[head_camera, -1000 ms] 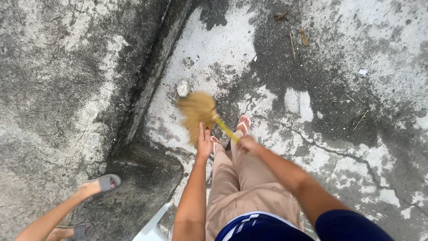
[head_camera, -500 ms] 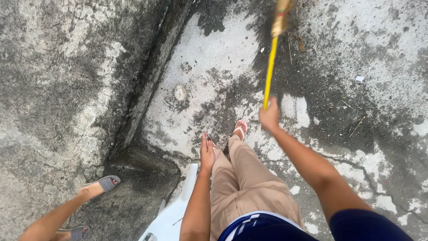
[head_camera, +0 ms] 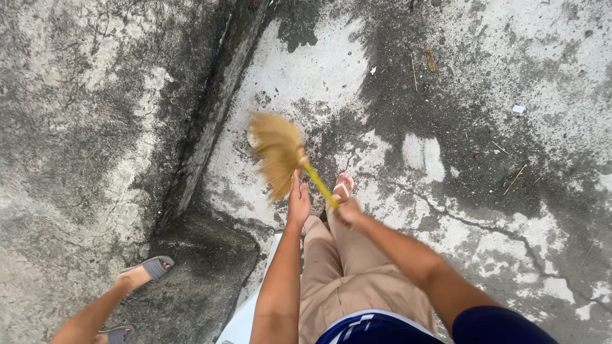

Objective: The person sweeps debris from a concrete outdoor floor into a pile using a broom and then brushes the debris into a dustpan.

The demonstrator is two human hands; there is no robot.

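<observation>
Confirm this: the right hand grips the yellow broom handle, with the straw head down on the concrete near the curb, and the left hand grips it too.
Wrong about the left hand: the head view shows it open and flat, off the broom. Only the right hand grips the handle.

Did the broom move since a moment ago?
Yes. The broom swung back from the top of the view toward the feet, its bristles now near the gutter edge, held by the right hand.

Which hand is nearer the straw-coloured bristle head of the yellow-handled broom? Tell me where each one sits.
Left. The left hand hangs open just below the straw-coloured bristle head, almost touching it. The right hand grips the yellow handle farther down, to the lower right.
</observation>
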